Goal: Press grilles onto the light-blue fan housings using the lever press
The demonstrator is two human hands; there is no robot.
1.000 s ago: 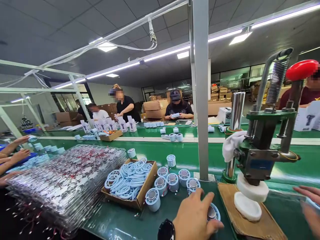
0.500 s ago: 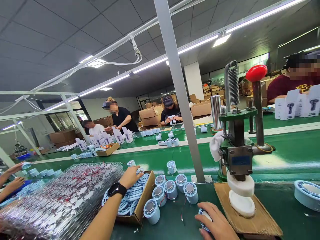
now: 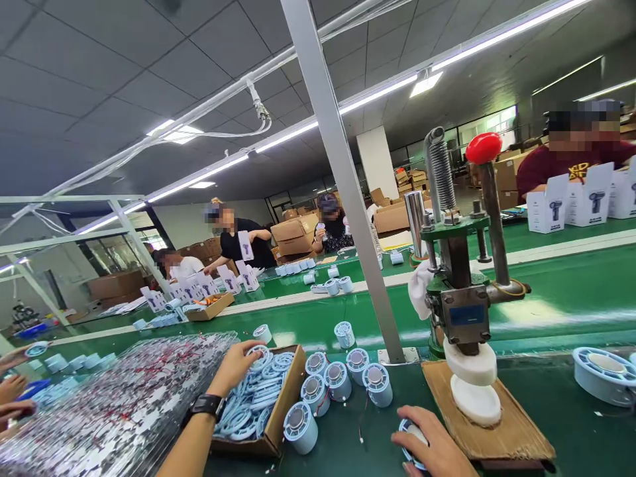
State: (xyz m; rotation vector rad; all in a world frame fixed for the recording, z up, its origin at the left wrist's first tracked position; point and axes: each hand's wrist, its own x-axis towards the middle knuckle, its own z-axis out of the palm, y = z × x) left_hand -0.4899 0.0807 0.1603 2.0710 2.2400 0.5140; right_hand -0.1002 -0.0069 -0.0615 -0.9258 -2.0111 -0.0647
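Observation:
My left hand (image 3: 237, 366), with a dark watch on the wrist, is over a cardboard box (image 3: 297, 381) filled with light blue plastic rings (image 3: 258, 394). Its thumb and fingers pinch one light blue slotted ring (image 3: 261, 354) at the box's far left corner. Low in the view, my right hand (image 3: 433, 442) grips a light blue round fan housing (image 3: 408, 427) with a grey disc in its middle; my fingers hide much of it. Between box and right hand, several similar housings (image 3: 338, 381) stand upright, some trailing thin red wires.
A green hand press (image 3: 464, 315) with a red-knobbed lever stands right, its white pads above cardboard (image 3: 517, 434). Clear trays (image 3: 124, 391) with red wires are stacked left. A metal post (image 3: 342, 165) rises ahead. Beyond the green belt (image 3: 318, 305) sit co-workers and white boxes (image 3: 546, 205).
My left hand has drawn back slightly to the left, and a ring now shows between its fingers. My right hand stays on the housing. The view has shifted a little.

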